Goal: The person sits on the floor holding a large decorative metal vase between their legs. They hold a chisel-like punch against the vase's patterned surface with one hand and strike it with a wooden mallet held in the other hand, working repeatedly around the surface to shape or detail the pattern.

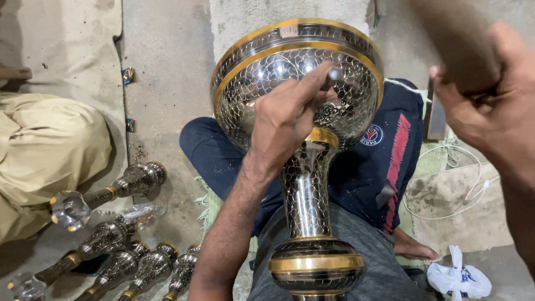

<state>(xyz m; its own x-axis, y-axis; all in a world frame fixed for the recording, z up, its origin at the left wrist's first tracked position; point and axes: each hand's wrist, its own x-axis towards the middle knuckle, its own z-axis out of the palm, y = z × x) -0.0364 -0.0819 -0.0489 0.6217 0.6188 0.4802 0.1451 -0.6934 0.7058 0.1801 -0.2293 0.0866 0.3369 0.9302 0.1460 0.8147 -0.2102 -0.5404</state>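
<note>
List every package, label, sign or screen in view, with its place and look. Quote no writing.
Round badge: on the dark blue trousers right of the vase stem, circular, blue with red and white.
Plastic bag: on the floor at lower right, crumpled, white with blue print.
Two small wrappers: on the floor at upper left, blue and yellow.
No screens or signs.

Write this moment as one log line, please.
left hand: presses thin metal tool on engraved metal vase | right hand: raised, grips wooden handle
</note>
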